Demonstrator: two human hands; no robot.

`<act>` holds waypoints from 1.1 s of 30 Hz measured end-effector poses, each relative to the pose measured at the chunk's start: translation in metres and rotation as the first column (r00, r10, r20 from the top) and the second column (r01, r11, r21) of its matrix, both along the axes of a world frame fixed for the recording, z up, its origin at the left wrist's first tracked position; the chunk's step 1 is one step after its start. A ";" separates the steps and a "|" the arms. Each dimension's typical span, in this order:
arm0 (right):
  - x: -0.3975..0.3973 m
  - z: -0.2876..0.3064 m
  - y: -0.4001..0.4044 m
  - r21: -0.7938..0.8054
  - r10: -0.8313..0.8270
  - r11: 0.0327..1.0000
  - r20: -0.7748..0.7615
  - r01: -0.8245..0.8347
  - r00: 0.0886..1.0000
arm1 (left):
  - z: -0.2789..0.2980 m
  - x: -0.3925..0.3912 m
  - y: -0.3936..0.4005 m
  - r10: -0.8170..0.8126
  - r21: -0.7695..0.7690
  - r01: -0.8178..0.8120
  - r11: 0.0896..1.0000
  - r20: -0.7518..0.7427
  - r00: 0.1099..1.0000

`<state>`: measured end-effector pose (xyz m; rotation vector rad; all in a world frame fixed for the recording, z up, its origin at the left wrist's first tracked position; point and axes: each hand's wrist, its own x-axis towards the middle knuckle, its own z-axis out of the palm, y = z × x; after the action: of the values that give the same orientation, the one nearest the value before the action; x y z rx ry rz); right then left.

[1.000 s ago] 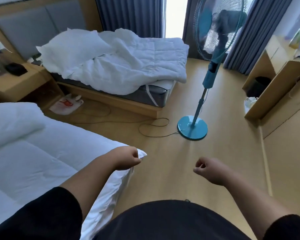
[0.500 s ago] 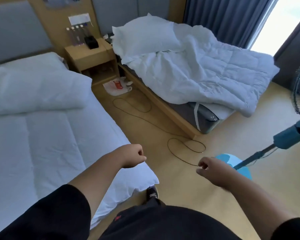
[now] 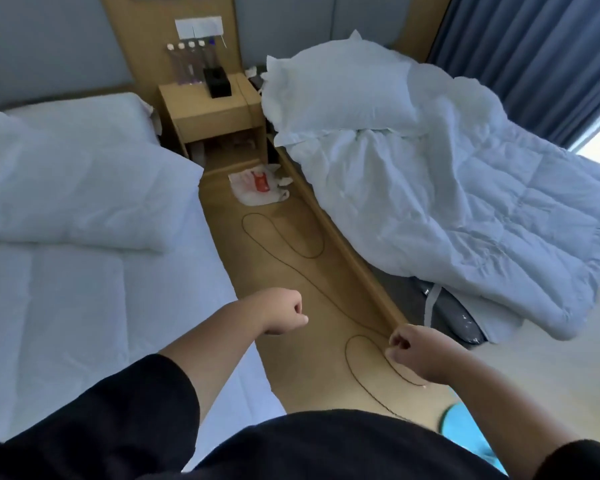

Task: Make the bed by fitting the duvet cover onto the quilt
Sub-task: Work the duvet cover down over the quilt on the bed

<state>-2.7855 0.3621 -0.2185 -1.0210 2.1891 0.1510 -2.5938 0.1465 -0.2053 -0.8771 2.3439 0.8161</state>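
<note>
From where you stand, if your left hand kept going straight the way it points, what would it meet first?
The left hand points up the aisle between the beds. The way looks free at first; farther on stands the wooden nightstand. Depth is unclear, so it might brush the near bed's edge.

two beds, both hands curled and empty

left hand (image 3: 281,311) hangs over the near bed's (image 3: 66,323) edge, fingers curled, holding nothing. right hand (image 3: 417,353) likewise, above the floor cable (image 3: 284,251). rumpled quilt (image 3: 465,216) and a pillow (image 3: 340,98) lie on the far bed. nightstand (image 3: 215,112) stands between the beds, with a plastic bag (image 3: 257,185) on the floor before it.
</note>
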 end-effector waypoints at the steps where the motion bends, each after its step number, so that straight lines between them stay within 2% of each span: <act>1: -0.009 -0.002 -0.019 0.007 0.029 1.000 0.015 -0.030 0.999 | -0.002 -0.004 -0.012 0.021 0.009 -0.021 1.000 0.001 1.000; 9: -0.117 -0.017 -0.210 0.005 0.265 0.964 0.088 -0.267 0.960 | -0.021 -0.051 -0.132 0.261 0.010 -0.261 0.965 0.044 0.964; 17: -0.220 0.008 -0.400 0.019 0.551 0.831 0.103 -0.555 0.828 | -0.001 -0.122 -0.252 0.561 0.005 -0.561 0.828 -0.025 0.828; 22: -0.225 -0.004 -0.508 0.019 0.660 0.744 0.136 -0.668 0.739 | -0.001 -0.114 -0.310 0.700 0.035 -0.700 0.713 0.010 0.714; 26: -0.207 -0.019 -0.590 0.048 0.718 0.676 0.182 -0.736 0.672 | -0.008 -0.102 -0.370 0.771 0.101 -0.765 0.636 -0.022 0.637; 30: -0.187 -0.032 -0.685 0.066 0.722 0.669 0.182 -0.741 0.668 | -0.028 -0.083 -0.457 0.794 0.131 -0.785 0.605 -0.033 0.606; 33: -0.176 -0.027 -0.756 0.074 0.720 0.673 0.159 -0.736 0.675 | -0.031 -0.062 -0.534 0.838 0.157 -0.825 0.543 -0.039 0.544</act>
<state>-2.9617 -0.3944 -0.2453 -1.7360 1.5130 0.5807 -2.6556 -0.3879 -0.2361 -2.0081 1.8207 1.3755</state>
